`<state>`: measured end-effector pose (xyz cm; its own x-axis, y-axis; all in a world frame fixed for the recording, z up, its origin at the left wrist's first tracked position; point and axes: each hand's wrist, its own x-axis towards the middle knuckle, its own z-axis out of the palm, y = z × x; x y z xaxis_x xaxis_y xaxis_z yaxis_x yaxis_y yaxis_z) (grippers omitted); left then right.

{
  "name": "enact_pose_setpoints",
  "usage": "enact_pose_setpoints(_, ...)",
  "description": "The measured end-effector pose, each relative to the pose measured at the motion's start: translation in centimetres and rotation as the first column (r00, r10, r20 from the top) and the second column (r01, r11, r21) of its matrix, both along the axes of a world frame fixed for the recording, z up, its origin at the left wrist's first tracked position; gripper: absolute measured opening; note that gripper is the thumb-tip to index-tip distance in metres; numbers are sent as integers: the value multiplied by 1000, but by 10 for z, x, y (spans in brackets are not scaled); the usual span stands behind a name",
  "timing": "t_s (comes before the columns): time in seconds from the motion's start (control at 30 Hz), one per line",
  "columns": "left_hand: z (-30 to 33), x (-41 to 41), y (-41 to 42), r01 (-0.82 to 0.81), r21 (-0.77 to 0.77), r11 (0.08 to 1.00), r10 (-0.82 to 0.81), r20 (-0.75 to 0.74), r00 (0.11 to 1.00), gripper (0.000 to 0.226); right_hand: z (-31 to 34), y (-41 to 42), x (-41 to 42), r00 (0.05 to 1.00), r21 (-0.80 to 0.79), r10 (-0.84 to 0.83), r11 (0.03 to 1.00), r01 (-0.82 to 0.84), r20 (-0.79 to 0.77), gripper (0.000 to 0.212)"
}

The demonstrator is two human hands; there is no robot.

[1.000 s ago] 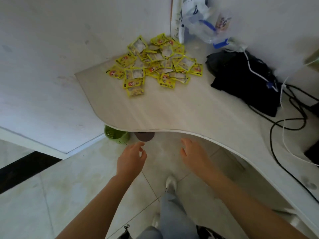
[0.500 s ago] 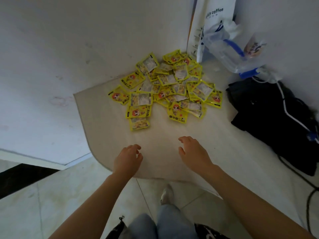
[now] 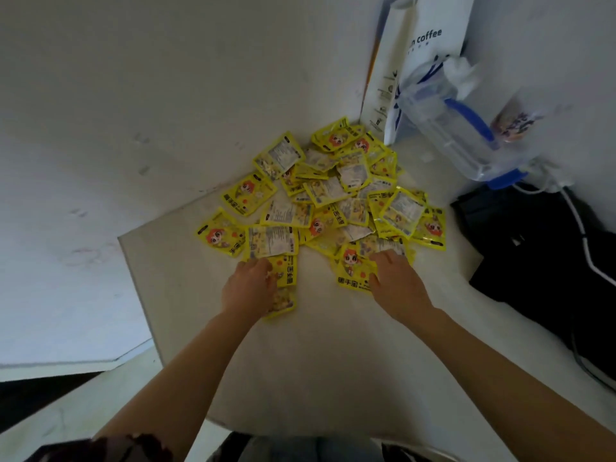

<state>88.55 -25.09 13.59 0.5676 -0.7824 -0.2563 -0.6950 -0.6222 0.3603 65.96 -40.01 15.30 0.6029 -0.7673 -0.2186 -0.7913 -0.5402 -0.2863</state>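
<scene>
While the person is leaning over the corner of the pale table (image 3: 300, 361), both bare hands are resting at the near edge of a heap of yellow packets (image 3: 333, 195), which is lying piled against the two walls. The left hand (image 3: 250, 286) is sitting on the nearest left packet (image 3: 287, 278), its fingers bending down onto it; from where I stand I cannot tell whether it is actually gripping. The right hand (image 3: 398, 283) is lying fairly flat, fingers spread over the heap's edge and thumb touching a cartoon-face packet (image 3: 350, 271). Off to the right, a black bag (image 3: 533, 245) is slumping on the table, with a clear plastic jug (image 3: 446, 128) and a white paper bag (image 3: 430, 45) standing behind it.
</scene>
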Motion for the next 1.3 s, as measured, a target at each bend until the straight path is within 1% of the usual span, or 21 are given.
enact_pose_setpoints(0.13, 0, 29, -27, 60, 20, 998, -60, 18, 998, 30, -6, -21, 5, 996, -40, -62, 997, 60, -59, 39)
enact_pose_setpoints(0.23, -4, 42, -44, 107, 63, 992, -109, 33, 993, 42, -12, -35, 5, 988, -20, -91, 996, 89, -127, 40)
enact_pose_setpoints(0.37, -13, 47, -57, 156, 90, 984, -160, 38, 986, 53, -19, -45, 5, 985, 22, -65, 997, 70, -162, 40)
enact_pose_setpoints(0.47, -20, 47, -59, 174, 104, 979, -179, 39, 983, 69, -23, -49, 7, 988, 4, -20, 1000, 21, -155, 43)
enact_pose_setpoints(0.53, -23, 47, -62, 177, 119, 977, -183, 36, 982, 74, -26, -51, 9, 987, 1, 2, 1000, -2, -161, 47)
enact_pose_setpoints(0.63, -26, 46, -62, 180, 119, 976, -184, 26, 983, 73, -30, -51, 9, 989, -17, 15, 1000, -17, -145, 47)
enact_pose_setpoints(0.7, -26, 44, -61, 184, 109, 977, -190, 41, 981, 71, -34, -49, 8, 989, -58, 18, 998, -27, -144, 46)
enact_pose_setpoints(0.83, -26, 38, -55, 187, 109, 976, -198, 109, 974, 69, -36, -44, 7, 967, -125, -15, 992, -18, -256, 44)
enact_pose_setpoints(0.93, -28, 32, -50, 169, 140, 976, -189, 142, 972, 71, -36, -43, 8, 957, -156, -35, 988, -11, -287, 40)
enact_pose_setpoints(1.1, -30, 23, -45, 190, 235, 953, -236, 185, 954, 78, -37, -41, 8, 948, -182, -44, 983, -15, -314, 37)
enact_pose_setpoints(1.17, -30, 23, -44, 193, 264, 945, -248, 192, 949, 72, -37, -40, 7, 948, -183, -38, 983, -21, -314, 36)
enact_pose_setpoints(1.3, -30, 21, -39, 246, 248, 937, -304, 233, 924, 52, -32, -40, 8, 952, -160, -31, 987, -19, -306, 27)
